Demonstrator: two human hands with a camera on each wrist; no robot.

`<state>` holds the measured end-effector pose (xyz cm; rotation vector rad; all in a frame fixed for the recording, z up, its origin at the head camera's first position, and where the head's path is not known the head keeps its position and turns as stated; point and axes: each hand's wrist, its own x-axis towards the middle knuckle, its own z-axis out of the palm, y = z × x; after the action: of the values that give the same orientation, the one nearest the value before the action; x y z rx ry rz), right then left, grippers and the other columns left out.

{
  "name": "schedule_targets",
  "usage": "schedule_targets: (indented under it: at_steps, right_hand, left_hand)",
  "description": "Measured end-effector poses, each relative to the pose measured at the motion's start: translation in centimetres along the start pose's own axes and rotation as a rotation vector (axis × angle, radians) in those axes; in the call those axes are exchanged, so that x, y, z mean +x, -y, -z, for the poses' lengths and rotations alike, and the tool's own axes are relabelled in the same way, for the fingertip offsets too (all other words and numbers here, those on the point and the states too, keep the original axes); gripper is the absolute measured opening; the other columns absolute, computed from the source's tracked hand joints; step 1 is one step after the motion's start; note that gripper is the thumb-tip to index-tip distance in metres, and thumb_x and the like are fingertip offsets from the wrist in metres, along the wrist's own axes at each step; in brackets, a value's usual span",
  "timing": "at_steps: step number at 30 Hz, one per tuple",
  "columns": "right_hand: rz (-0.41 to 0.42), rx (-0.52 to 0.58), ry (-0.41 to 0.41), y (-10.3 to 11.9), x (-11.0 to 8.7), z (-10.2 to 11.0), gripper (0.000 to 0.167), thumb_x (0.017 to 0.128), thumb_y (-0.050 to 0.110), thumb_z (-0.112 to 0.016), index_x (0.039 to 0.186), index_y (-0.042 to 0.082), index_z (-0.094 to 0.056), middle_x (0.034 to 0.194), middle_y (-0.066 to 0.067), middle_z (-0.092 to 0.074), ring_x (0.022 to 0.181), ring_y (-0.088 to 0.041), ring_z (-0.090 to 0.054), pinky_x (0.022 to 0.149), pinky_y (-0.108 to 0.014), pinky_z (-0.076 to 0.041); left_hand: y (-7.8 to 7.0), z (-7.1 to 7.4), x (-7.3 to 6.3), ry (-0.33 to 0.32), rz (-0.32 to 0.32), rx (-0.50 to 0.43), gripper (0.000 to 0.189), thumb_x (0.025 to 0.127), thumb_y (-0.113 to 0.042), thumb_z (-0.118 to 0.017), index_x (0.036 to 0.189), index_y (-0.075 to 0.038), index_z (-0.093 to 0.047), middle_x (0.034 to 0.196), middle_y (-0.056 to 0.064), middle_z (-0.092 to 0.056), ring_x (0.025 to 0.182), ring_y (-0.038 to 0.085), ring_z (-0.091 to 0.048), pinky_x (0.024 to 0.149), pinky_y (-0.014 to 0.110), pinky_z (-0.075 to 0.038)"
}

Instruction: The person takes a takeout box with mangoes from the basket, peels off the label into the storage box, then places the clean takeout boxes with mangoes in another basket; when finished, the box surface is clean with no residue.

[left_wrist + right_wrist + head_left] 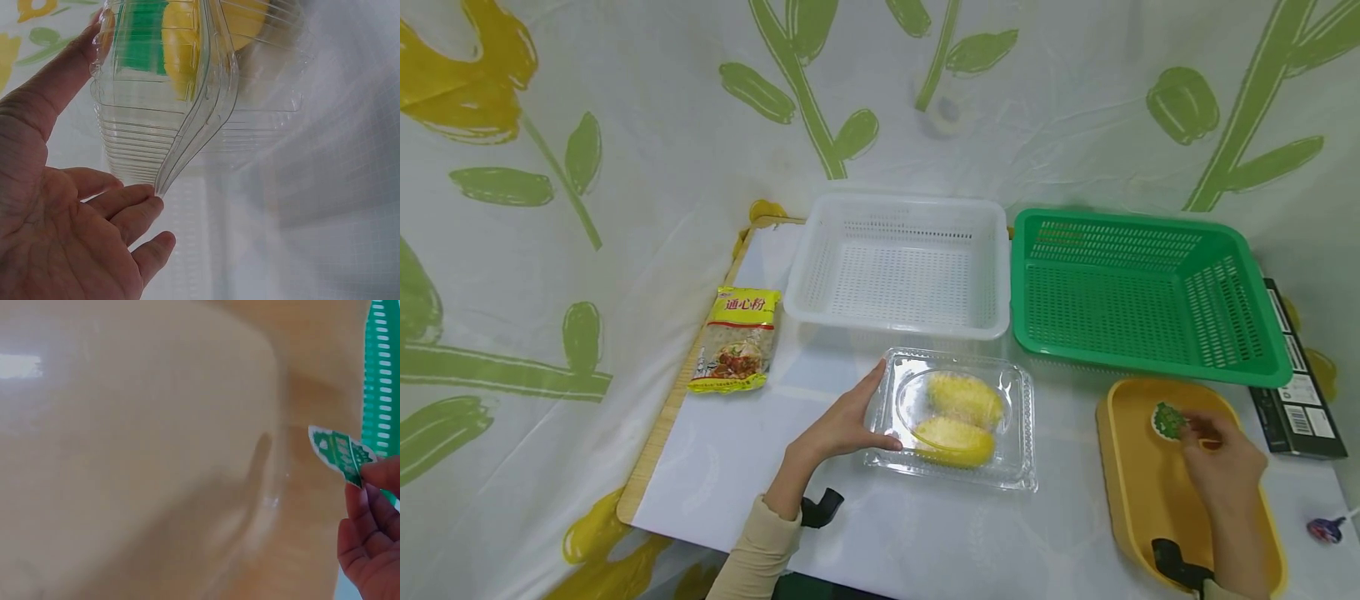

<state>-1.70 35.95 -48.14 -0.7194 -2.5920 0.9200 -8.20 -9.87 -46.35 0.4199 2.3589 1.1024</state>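
Observation:
A clear plastic clamshell box (pixel 901 392) holds two yellow oblong pieces (pixel 958 440), whose kind I cannot tell. My left hand (pixel 842 423) grips the box's left side, the thumb at one corner and the fingers spread to another. In the left wrist view, fingertips (pixel 147 203) meet the box's flared rim. Between thumb and fingertips my right hand (pixel 1225 458) pinches a small green-and-white label (pixel 1167 421), with printing visible in the right wrist view. That hand is above a yellow tray (pixel 1157 492).
Behind the box stand a white basket (pixel 895 321) and a green basket (pixel 1150 358). A yellow pasta packet (pixel 735 340) lies at the left. On the right are a black box (pixel 1300 400) and a wrapped lollipop (pixel 1326 529).

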Motion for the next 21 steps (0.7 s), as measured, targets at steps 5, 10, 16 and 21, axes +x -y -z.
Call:
schedule_targets:
  at_steps: [5,10,16,21]
  right_hand:
    - [0.01,-0.058,0.067,-0.2,0.0,-0.4,0.024,0.088,-0.001,-0.055,0.108,-0.007,-0.066,0.091,-0.019,-0.067,0.068,0.025,-0.029,0.061,-0.005,-0.03]
    - [0.074,-0.091,0.083,-0.6,-0.1,-0.7,0.021,0.086,-0.001,-0.056,0.102,-0.007,-0.067,0.093,-0.027,-0.067,0.066,0.027,-0.026,0.057,-0.006,-0.03]
    - [0.114,-0.102,0.098,-1.2,-0.2,-1.1,0.018,0.082,-0.001,-0.059,0.095,-0.009,-0.067,0.084,-0.028,-0.066,0.062,0.026,-0.027,0.051,-0.005,-0.03]
    - [0.141,-0.187,0.14,-1.7,0.1,-1.1,0.018,0.082,0.0,-0.06,0.095,-0.012,-0.064,0.081,-0.03,-0.064,0.059,-0.012,-0.055,0.05,-0.019,-0.034]
  left_hand:
    - [0.1,0.0,0.1,0.0,-0.008,0.003,0.122,0.069,-0.039,-0.086,0.156,-0.017,-0.003,0.163,0.001,-0.008,0.149,0.024,-0.014,0.119,0.047,-0.023]
    - [0.1,0.0,0.1,0.001,-0.005,0.001,0.122,0.069,-0.038,-0.086,0.156,-0.017,-0.003,0.163,0.001,-0.009,0.149,0.024,-0.014,0.119,0.047,-0.023]
    - [0.0,-0.1,0.0,-0.004,-0.007,-0.002,0.122,0.068,-0.038,-0.086,0.156,-0.017,-0.004,0.162,0.001,-0.009,0.149,0.024,-0.015,0.119,0.047,-0.023]
    - [0.0,-0.1,0.0,-0.007,-0.008,-0.001,0.122,0.068,-0.039,-0.086,0.156,-0.017,-0.004,0.162,0.001,-0.009,0.149,0.024,-0.015,0.119,0.047,-0.023]
